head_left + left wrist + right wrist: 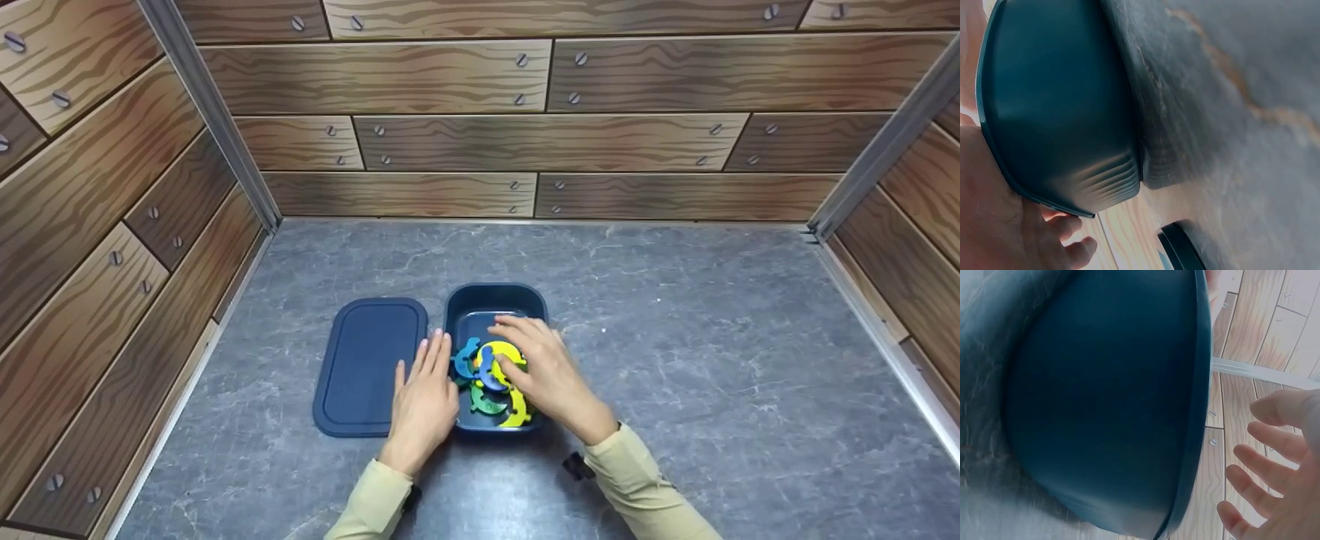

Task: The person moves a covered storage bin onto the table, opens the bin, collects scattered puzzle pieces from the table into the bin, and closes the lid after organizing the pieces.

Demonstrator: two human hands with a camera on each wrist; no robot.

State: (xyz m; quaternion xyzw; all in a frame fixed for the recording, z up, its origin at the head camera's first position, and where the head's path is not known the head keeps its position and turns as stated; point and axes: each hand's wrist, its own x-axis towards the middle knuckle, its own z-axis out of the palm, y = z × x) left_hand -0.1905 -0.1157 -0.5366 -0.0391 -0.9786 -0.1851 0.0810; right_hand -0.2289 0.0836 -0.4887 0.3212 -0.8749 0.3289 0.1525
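Observation:
A dark blue plastic box point(497, 298) stands uncovered, with colourful flat puzzle-like pieces heaped in its near half. Among them are a yellow curved piece point(517, 411), a green piece point(484, 403) and a lighter blue piece point(466, 357). My left hand point(424, 405) rests along the box's left rim, its fingers straight and pointing away from me. Over the right side of the box hovers my right hand point(551, 375), fingers spread and loosely bent above the pieces. The right wrist view shows this right hand point(1272, 478) holding nothing, apart from the box wall point(1112, 399).
A flat dark blue lid point(367, 367) lies on the grey marbled surface point(712, 360), left of the box and partly behind the left hand. Wood-patterned walls point(450, 142) enclose the back and both sides, with metal strips at the corners.

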